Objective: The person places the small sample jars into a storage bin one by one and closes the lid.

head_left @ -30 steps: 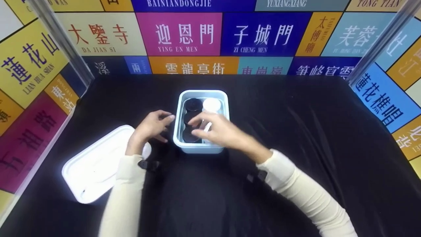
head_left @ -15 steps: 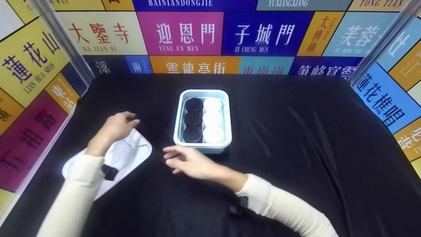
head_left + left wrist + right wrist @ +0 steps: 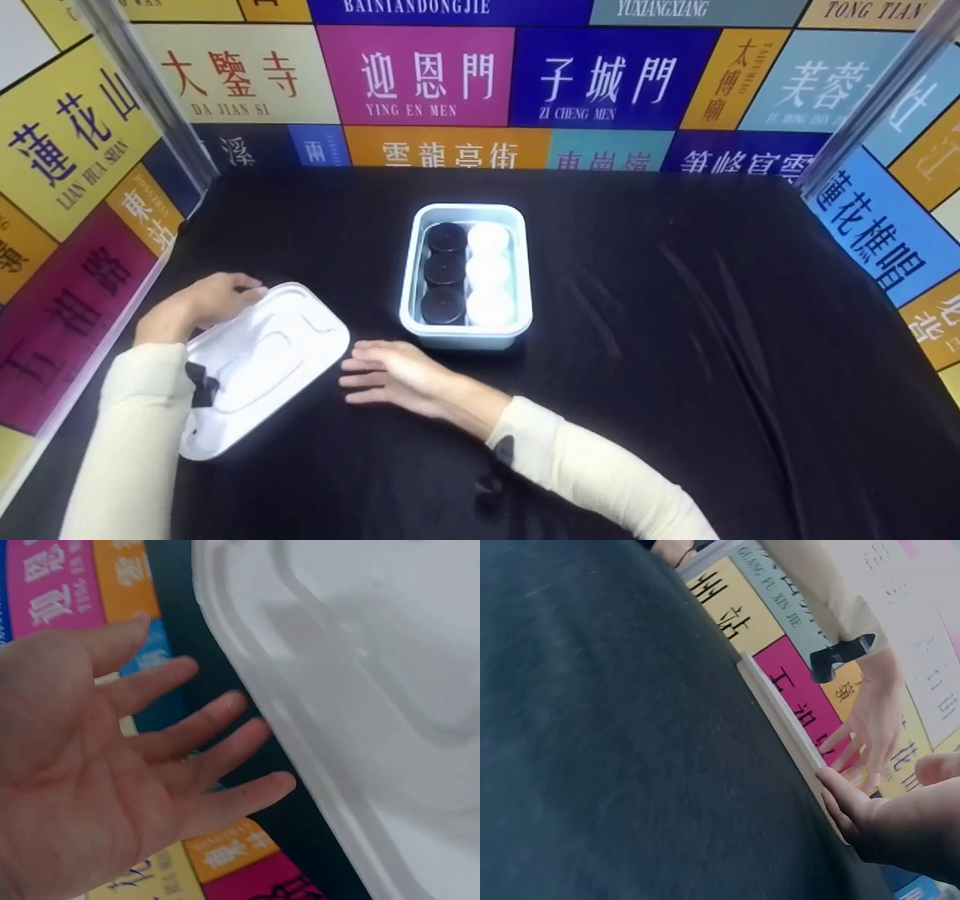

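Observation:
A pale blue-grey box [image 3: 465,339] stands on the black cloth. It holds three black round jars [image 3: 444,271] in its left column and three white ones [image 3: 489,273] in its right. Its white lid [image 3: 262,367] lies flat to the left. My left hand [image 3: 199,304] is at the lid's far left edge. In the left wrist view its fingers [image 3: 217,750] are spread straight beside the lid's rim [image 3: 300,742]. My right hand [image 3: 386,373] lies flat on the cloth, fingertips [image 3: 844,802] against the lid's right edge [image 3: 776,709]. Neither hand holds anything.
Black cloth [image 3: 675,337] covers the whole table. Coloured sign panels [image 3: 420,75] wall the back and both sides, with metal posts [image 3: 150,97] at the back corners. The box sits mid-table, about a hand's width right of the lid.
Both hands left the box. The right hand pulled out and moved down-left to the lid's right edge. The left hand swept left to the lid's far edge.

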Motion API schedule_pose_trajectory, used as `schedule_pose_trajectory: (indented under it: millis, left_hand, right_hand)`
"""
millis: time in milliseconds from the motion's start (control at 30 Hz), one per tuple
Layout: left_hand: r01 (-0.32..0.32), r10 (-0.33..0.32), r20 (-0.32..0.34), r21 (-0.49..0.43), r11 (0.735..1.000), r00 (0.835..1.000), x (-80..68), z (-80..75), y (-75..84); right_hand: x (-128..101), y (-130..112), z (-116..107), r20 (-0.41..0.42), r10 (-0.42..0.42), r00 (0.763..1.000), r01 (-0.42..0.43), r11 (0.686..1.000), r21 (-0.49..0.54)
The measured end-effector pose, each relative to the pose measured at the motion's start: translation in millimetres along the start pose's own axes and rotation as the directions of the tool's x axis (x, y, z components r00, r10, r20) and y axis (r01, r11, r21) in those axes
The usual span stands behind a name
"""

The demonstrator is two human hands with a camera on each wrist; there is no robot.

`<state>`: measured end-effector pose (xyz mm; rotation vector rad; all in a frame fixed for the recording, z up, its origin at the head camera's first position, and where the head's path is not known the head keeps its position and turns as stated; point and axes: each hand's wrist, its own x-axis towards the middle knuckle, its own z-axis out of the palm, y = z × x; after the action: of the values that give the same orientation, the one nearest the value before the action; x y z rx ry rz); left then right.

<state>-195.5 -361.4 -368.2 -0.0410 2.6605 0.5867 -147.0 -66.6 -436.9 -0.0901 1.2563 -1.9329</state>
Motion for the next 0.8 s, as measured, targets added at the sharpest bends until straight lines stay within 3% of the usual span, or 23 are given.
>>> schedule_pose_trajectory:
  millis: [133, 433, 600, 800]
  left_hand:
    - [0.019, -0.018, 0.028, -0.027, 0.999, 0.999, 2.5, 4.6, -10.8]
    - [0.001, 0.000, -0.010, 0.022, 1.000, 1.000, 1.0, 3.2, -20.1]
    - [-0.040, 0.042, -0.081, 0.016, 0.999, 0.996, -4.5, -10.1, -11.0]
    - [-0.049, 0.032, -0.154, -0.106, 0.993, 0.988, -21.0, -36.1, 13.8]
  right_hand:
    - [11.5, 5.2, 5.3, -0.008, 0.032, 0.999, -0.031, 0.997, 0.074]
    - [22.2, 11.6, 21.7, -0.015, 0.011, 1.000, -0.009, 0.989, 0.148]
    - [18.3, 0.9, 26.3, -0.011, -0.096, 0.995, 0.097, 0.987, 0.131]
    - [11.9, -18.9, 36.6, -0.095, -0.227, 0.969, 0.237, 0.965, 0.110]
